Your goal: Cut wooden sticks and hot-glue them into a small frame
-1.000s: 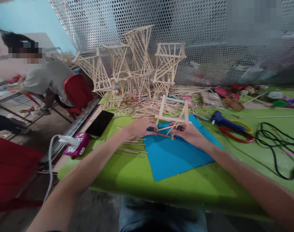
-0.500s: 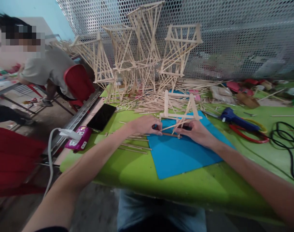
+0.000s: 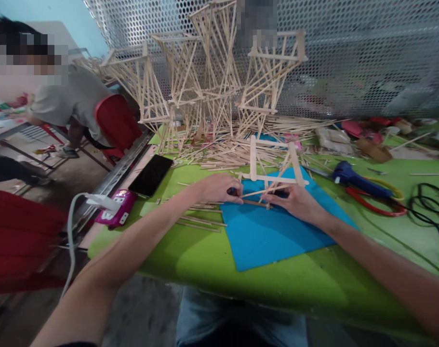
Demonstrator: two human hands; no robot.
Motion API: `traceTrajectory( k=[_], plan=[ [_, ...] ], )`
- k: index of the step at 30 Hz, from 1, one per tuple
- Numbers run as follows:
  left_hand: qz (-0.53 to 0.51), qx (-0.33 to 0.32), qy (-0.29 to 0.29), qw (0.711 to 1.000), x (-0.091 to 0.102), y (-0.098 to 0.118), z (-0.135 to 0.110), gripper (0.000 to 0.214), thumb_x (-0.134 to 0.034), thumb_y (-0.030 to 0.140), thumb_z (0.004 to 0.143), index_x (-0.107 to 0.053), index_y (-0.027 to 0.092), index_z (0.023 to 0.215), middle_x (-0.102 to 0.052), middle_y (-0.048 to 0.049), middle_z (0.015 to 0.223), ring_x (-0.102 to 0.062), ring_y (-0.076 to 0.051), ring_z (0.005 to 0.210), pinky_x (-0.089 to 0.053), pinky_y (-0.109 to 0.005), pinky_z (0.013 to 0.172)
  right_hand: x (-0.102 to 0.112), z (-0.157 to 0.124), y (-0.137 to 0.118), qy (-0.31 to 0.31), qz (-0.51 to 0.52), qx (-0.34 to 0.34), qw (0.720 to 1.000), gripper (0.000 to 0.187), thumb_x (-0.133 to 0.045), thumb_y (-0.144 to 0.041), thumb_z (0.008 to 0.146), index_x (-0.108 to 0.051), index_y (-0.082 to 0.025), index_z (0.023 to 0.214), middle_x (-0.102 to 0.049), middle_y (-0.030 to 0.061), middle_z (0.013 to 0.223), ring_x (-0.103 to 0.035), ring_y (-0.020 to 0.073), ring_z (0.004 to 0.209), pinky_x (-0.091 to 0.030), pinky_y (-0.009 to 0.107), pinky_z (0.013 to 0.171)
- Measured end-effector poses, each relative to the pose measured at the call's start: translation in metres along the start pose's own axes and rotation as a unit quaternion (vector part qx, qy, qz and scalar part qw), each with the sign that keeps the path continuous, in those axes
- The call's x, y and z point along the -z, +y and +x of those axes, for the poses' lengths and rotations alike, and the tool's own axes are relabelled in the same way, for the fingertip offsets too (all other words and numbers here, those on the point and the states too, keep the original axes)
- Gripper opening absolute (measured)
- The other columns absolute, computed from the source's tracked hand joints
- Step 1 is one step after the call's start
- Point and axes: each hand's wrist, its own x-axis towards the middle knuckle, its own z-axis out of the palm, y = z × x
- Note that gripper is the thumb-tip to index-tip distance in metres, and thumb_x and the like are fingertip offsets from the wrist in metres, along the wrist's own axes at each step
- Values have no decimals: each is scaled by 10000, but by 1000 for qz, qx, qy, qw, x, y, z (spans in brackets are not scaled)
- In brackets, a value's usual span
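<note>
Over the blue sheet, the left hand seems to pinch a thin stick, and the right hand holds the low part of a small wooden frame, which rises just past both grips. It looks like the stick is being fitted on, so the next move calls for keeping it steady. Behind lie loose sticks, then tall stick towers.
</note>
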Motion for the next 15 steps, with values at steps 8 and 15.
traceTrajectory(
  k=[8,15],
  plan=[
    [-11,-8,0,1000,0,-1,1,412,-619,586,955,-761,202,1005,-745,-58,1067,-656,-205,962,-433,-300,842,-1,-1,-8,-11,16,-20,1000,419,-726,-605,826,-786,-196,896,-789,62,871,-712,251,803,-539,360,742],
    [-18,4,5,1000,0,0,0,392,-648,580,937,-761,211,1003,-742,-51,1066,-650,-212,982,-425,-307,855,-2,-1,-4,-30,22,7,999,438,-689,-616,854,-776,-191,909,-780,65,865,-699,244,804,-542,368,746]
  ],
)
